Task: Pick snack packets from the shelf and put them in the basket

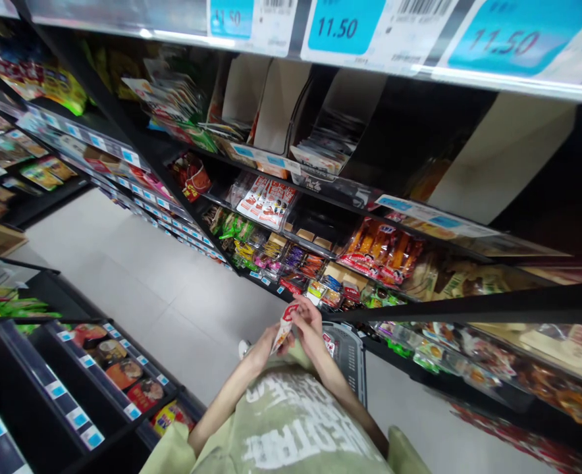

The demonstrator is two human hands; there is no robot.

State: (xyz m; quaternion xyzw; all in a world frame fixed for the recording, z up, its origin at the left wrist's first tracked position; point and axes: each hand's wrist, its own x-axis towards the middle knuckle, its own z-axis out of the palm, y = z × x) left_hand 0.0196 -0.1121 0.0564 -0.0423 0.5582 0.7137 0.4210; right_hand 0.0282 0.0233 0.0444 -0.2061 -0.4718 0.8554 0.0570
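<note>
In front of my body I hold a small white snack packet (283, 329) with red and orange print, tilted upright between both hands. My left hand (263, 349) grips its lower left side, fingers closed round the edge. My right hand (311, 324) is closed on its upper right side. Fine finger detail is small and partly hidden. Just right of my right forearm, low down, stands a grey plastic basket (356, 355) with a red and white packet (328, 342) inside, mostly hidden by the arm.
Ahead, a shelf holds hanging white-red packets (267, 201), sausage packs (382, 247) and several small boxed snacks (295, 257). An upper shelf edge with price tags (338, 26) crosses close overhead. A black rack (49, 368) stands at left. Pale tiled floor (172, 296) runs between.
</note>
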